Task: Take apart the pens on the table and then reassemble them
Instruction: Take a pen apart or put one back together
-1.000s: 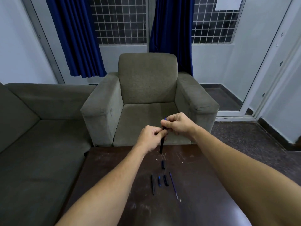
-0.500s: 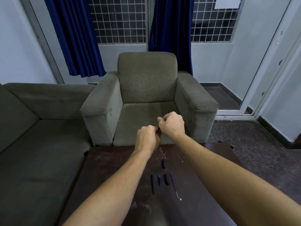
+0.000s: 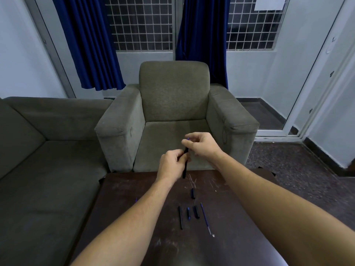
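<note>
Left hand (image 3: 170, 164) grips the middle of a black pen (image 3: 185, 169), held nearly upright above the far edge of the bench (image 3: 240, 208). Right hand (image 3: 201, 145) pinches its top end. Loose pen parts (image 3: 196, 211) lie on the bench nearer the person.

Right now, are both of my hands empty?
No, the left hand and the right hand both grip a black pen, held up over the far edge of the table.
</note>
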